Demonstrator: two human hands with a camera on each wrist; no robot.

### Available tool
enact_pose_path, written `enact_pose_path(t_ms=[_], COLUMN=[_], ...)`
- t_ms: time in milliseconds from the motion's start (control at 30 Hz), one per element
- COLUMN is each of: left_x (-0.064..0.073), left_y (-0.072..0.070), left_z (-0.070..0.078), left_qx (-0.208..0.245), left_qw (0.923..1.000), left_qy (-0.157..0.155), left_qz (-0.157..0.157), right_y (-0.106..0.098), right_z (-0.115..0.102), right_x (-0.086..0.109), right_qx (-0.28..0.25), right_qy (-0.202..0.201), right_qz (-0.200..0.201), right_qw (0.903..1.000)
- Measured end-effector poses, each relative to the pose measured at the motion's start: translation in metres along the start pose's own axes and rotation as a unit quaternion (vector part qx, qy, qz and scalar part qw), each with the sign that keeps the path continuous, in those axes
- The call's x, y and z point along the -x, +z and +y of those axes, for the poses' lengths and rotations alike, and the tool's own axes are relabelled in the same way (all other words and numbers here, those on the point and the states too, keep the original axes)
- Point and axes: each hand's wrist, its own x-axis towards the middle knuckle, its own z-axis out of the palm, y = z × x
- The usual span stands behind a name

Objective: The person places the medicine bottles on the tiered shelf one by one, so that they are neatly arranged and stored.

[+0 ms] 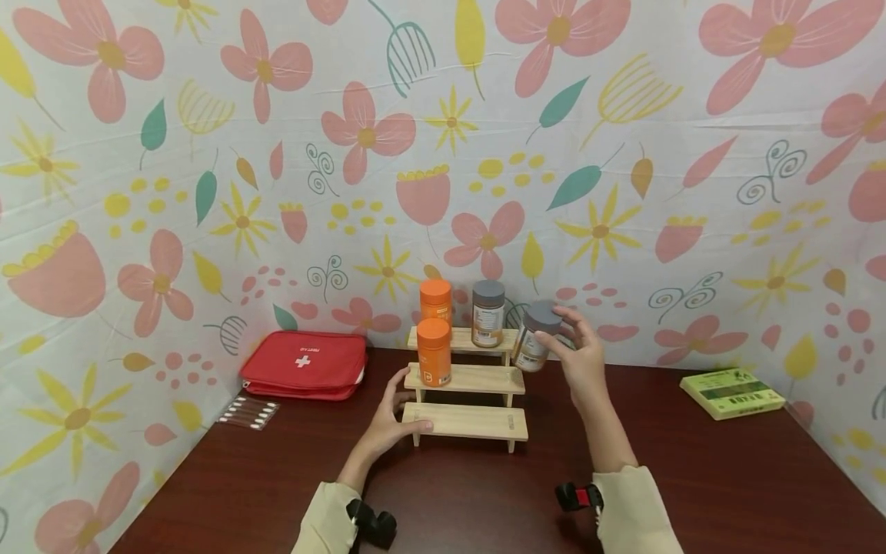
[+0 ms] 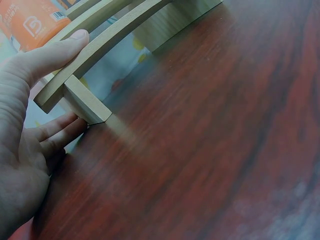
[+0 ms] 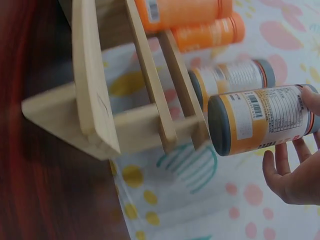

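Note:
A small three-step wooden display rack (image 1: 465, 422) stands on the table. My left hand (image 1: 389, 422) grips its left end, thumb on top of the lowest step and fingers beside the leg (image 2: 87, 100). With fingertips and thumb, my right hand (image 1: 583, 355) holds a grey-lidded supplement bottle (image 1: 531, 351) by its lid, tilted, at the right of the upper steps. In the right wrist view this bottle (image 3: 265, 120) overlaps another grey-lidded bottle (image 3: 235, 77). That second bottle (image 1: 487, 314) stands upright on the top step. One orange bottle (image 1: 434, 354) is on the middle step, another (image 1: 435, 296) behind it on top.
To the left lie a red first aid pouch (image 1: 304, 363) and a clear packet of cotton swabs (image 1: 248, 412). A green and yellow box (image 1: 732, 393) lies at the right. Flower-printed cloth (image 1: 443, 138) hangs behind the dark red-brown table (image 1: 471, 500).

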Motion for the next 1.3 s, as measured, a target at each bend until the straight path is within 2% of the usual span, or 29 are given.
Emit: enact_pose_path(t_ms=[200,533,767,967,1300], left_x=[0.001,0.000,0.001,0.002,0.002], left_y=[0.000,-0.001,-0.001,-0.001,0.000], left_z=[0.000,-0.001,0.001,0.001,0.001], left_qx=[-0.002,0.000,-0.004,-0.005,-0.006], left_qw=[1.0000,1.0000,1.0000,1.0000,1.0000], left_qy=[0.003,0.004,-0.002,-0.003,-0.001], left_qz=[-0.001,-0.005,-0.003,0.002,0.003], right_y=[0.023,0.046,0.054,0.057,0.058], right_z=[0.005,0.015,0.025,0.028,0.030], right_x=[0.008,0.014,0.016,0.016,0.017], right_qx=[0.019,0.040,0.060,0.060,0.055], right_qy=[-0.004,-0.028,-0.035,-0.052,-0.058], right_qz=[-0.042,-0.060,-0.084,-0.083,-0.080], right_qw=[0.9989,0.9970,0.9941,0.9934,0.9936])
